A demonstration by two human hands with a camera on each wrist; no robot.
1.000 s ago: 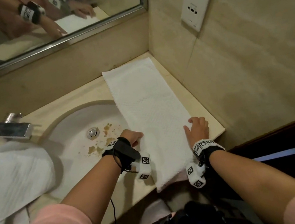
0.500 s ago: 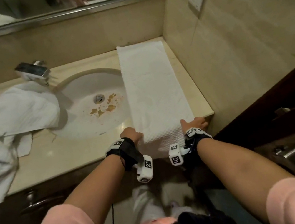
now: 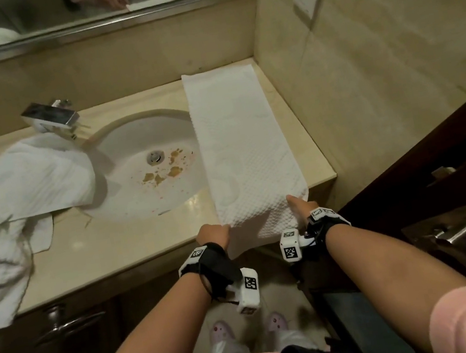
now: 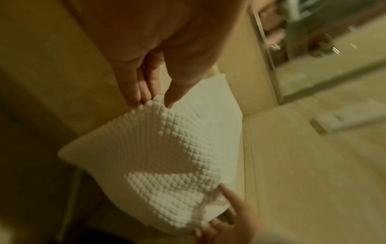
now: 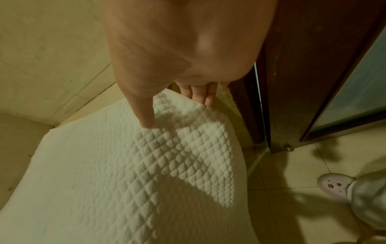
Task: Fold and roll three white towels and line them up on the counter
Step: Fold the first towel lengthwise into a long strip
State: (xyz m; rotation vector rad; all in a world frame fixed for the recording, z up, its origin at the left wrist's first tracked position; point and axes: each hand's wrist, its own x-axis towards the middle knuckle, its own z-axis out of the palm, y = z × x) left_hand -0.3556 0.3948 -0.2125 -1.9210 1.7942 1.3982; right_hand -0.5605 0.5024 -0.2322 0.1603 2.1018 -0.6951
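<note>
A crumpled towel heap [image 3: 0, 215] is draped beside the stained sink [image 3: 144, 172]. The waffle-textured folded towel [image 3: 238, 144] is pinched at its near corners by the left hand [image 3: 212, 235] and right hand [image 3: 299, 205].

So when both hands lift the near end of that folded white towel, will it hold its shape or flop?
Probably flop: the folded towel already droops over the counter edge between the left hand and right hand. Its waffle weave should grip well, not slip. It looks light, pinched only between thumb and fingertips.
</note>
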